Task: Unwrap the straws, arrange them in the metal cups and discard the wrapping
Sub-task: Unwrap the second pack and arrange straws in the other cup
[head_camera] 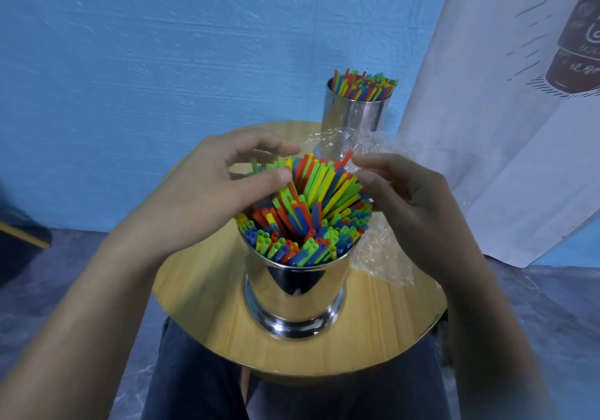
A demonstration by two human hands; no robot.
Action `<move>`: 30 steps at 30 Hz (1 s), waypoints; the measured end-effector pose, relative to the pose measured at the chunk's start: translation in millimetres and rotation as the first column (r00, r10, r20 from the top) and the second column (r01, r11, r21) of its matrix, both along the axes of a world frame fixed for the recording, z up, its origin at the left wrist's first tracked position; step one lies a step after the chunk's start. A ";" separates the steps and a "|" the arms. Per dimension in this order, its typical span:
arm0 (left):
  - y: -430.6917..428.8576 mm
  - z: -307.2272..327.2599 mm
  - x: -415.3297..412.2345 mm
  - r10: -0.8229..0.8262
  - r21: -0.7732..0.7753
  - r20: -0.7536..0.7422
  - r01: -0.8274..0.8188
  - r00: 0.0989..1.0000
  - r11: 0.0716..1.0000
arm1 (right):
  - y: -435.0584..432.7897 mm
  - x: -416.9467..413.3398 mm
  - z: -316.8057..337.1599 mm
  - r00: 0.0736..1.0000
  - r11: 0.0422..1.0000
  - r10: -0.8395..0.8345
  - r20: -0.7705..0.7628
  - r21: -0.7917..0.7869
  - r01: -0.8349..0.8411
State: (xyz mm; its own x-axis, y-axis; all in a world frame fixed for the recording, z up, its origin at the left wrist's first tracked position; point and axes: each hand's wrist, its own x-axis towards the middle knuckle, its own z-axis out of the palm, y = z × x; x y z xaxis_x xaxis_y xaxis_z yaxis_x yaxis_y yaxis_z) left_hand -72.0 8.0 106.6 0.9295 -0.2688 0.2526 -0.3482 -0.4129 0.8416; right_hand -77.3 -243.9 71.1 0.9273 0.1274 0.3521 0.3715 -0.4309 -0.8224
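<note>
Head view: both hands at the straw bundle in the near cup, wrapping loose on the right.

Head view: my left hand (pixel 207 192) has thumb and curled fingers closed round the left part of the straws (pixel 318 198). These stand in the near metal cup (pixel 292 289), long axes fanning up and away toward the right. My right hand (pixel 412 198) sits just beside the fan's right edge with fingers curled; I can't tell if it pinches anything. The wrapping (pixel 380 257) lies on the surface (pixel 201 306) right of that cup, nearer my right hand, so I'd take it with that one. The far metal cup (pixel 355 114) is already filled.
</note>
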 end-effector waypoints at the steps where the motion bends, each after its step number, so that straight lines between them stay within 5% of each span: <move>1: 5.0 0.0 0.5 -0.031 -0.003 -0.033 0.031 0.999 1.000 | 0.9 -1.0 1.1 1.000 1.000 0.021 -0.001 -0.005 -0.021; 6: 27.4 0.6 4.2 -0.242 0.104 -0.299 0.283 0.923 0.953 | 4.6 -2.8 3.8 0.996 0.996 0.091 -0.010 -0.002 -0.091; 10: 30.3 1.8 6.0 -0.312 0.072 -0.358 0.359 0.880 0.931 | 8.7 -4.1 5.0 0.989 0.988 0.142 -0.048 0.064 -0.139; 19: 14.8 -1.4 2.3 -0.146 0.034 -0.222 0.157 0.964 0.987 | 9.7 -7.7 10.3 0.972 0.965 0.230 -0.058 0.145 -0.219; 30: 14.8 9.8 2.3 -0.190 -0.022 -0.339 0.194 0.922 0.981 | 9.0 -7.3 8.2 0.969 0.961 0.236 -0.067 0.164 -0.223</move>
State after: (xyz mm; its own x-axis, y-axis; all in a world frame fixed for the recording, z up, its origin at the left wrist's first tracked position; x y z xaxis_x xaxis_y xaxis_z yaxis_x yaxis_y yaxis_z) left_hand -69.7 22.8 116.4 0.8893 -0.4517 -0.0714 -0.1179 -0.3774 0.9185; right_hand -84.5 -234.9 79.2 0.9069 0.2904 0.3054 0.3712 -0.2077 -0.9050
